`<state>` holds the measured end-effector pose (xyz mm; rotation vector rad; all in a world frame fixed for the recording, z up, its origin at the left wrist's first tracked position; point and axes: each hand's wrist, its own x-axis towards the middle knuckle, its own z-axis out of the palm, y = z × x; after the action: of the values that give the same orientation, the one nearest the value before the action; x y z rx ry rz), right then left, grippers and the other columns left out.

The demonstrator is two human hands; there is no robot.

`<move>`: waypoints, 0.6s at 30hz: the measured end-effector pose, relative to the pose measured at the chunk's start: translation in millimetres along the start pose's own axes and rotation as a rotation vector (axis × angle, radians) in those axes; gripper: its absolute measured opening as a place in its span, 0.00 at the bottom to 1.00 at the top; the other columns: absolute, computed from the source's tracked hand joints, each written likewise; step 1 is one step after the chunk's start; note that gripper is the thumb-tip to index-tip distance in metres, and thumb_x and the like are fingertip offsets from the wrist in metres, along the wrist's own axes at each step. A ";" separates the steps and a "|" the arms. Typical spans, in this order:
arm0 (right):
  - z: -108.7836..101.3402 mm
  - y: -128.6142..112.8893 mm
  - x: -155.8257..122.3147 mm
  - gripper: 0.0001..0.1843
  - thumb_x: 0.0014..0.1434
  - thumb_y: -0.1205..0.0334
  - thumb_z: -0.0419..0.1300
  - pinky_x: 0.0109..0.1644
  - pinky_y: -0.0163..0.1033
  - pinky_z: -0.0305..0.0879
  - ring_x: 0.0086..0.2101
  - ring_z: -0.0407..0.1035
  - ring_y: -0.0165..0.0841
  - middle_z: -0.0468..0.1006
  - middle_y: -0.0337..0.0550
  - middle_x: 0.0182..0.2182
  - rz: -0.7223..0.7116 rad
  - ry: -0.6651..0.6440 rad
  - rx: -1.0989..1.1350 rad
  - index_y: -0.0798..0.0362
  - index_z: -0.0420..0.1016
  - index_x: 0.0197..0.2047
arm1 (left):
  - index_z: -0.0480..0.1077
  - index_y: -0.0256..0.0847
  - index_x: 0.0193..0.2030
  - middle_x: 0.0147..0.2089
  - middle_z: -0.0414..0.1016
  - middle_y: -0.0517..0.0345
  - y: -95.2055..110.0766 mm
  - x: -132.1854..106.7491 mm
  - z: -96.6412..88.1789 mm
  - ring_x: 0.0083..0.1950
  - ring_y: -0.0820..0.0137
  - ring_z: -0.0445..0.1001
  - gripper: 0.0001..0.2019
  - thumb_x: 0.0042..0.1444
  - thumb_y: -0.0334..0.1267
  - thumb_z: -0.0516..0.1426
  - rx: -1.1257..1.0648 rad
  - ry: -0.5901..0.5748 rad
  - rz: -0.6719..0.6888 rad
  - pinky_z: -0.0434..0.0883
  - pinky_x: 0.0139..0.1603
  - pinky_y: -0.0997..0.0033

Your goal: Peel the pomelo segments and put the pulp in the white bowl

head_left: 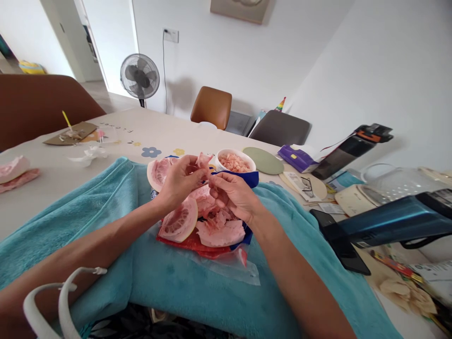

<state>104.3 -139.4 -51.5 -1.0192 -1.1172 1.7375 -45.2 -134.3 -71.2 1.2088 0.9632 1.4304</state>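
Note:
My left hand (183, 176) pinches a pale pink piece of pomelo (204, 160) between thumb and fingers. Close against it, my right hand (235, 190) has its fingertips pressed together at the lower side of that piece; whatever lies between them is too small to make out. Below both hands, thick pomelo rinds (178, 219) and torn membrane (221, 219) lie on a red and blue plastic bag (189, 245). Just behind the hands stands a white bowl (252, 165) holding peeled pink pulp (235, 162).
A teal towel (169, 282) covers my lap and the table edge. To the right are a blue bottle (391, 219), a phone (339, 242), a dark bottle (349, 150) and a purple tissue pack (298, 157). More pomelo peel (16, 172) lies far left. A green mat (264, 160) adjoins the bowl.

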 end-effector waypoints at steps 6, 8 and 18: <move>-5.0 -1.6 3.2 0.04 0.58 0.68 0.60 0.20 0.28 0.69 0.22 0.70 0.24 0.76 0.39 0.26 0.052 -0.090 0.133 0.58 0.71 0.31 | 0.68 0.36 0.34 0.31 0.76 0.58 6.6 3.1 -4.5 0.33 0.72 0.76 0.12 0.46 0.37 0.65 -0.131 -0.020 -0.131 0.73 0.36 0.72; -5.3 -1.3 3.7 0.04 0.60 0.69 0.57 0.22 0.29 0.70 0.22 0.71 0.25 0.76 0.40 0.26 0.030 -0.080 0.128 0.57 0.70 0.32 | 0.69 0.35 0.34 0.32 0.77 0.57 7.1 3.3 -5.1 0.33 0.73 0.77 0.12 0.46 0.36 0.66 -0.178 -0.039 -0.139 0.73 0.39 0.72; -1.5 7.7 4.1 0.15 0.46 0.65 0.68 0.20 0.28 0.65 0.20 0.65 0.24 0.72 0.31 0.21 -0.159 0.048 0.031 0.54 0.71 0.39 | 0.70 0.34 0.32 0.33 0.79 0.55 7.2 4.7 -8.0 0.35 0.72 0.79 0.10 0.47 0.34 0.66 -0.301 -0.102 -0.190 0.75 0.44 0.70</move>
<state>102.8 -137.3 -60.0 -0.9229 -1.1074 1.5909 -54.4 -130.9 -64.9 0.9335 0.7405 1.2961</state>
